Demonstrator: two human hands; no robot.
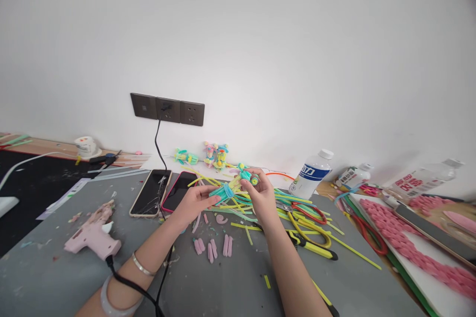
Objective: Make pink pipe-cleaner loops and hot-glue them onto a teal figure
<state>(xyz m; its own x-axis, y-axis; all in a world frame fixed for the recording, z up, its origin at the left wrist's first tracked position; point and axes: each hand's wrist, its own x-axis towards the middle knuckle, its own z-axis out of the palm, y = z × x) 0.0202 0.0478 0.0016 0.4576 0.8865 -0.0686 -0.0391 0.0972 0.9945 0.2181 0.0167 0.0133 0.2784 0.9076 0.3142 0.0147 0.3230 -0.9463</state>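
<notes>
Between my two hands, above the grey mat, is a teal and yellow pipe-cleaner figure (pixel 227 190). My left hand (pixel 197 203) pinches its wide teal end with thumb and fingers. My right hand (pixel 260 196) grips the other end, where small teal and yellow coiled parts stick out past the fingers. Loose yellow and green pipe cleaners (pixel 238 203) lie in a pile beneath and behind the figure. Closer to me on the mat are several short pink pipe-cleaner pieces (pixel 227 246) and a pink curl (pixel 221 219).
On the left lies a pink glue gun (pixel 92 237), its black cord running under my left forearm. Two phones (pixel 150 193) rest behind it. Finished figures (pixel 215 155) lean at the wall. Right are yellow-handled scissors (pixel 312 228), yellow-black pliers (pixel 316 247), a bottle (pixel 311 174) and pink braided work (pixel 416 247).
</notes>
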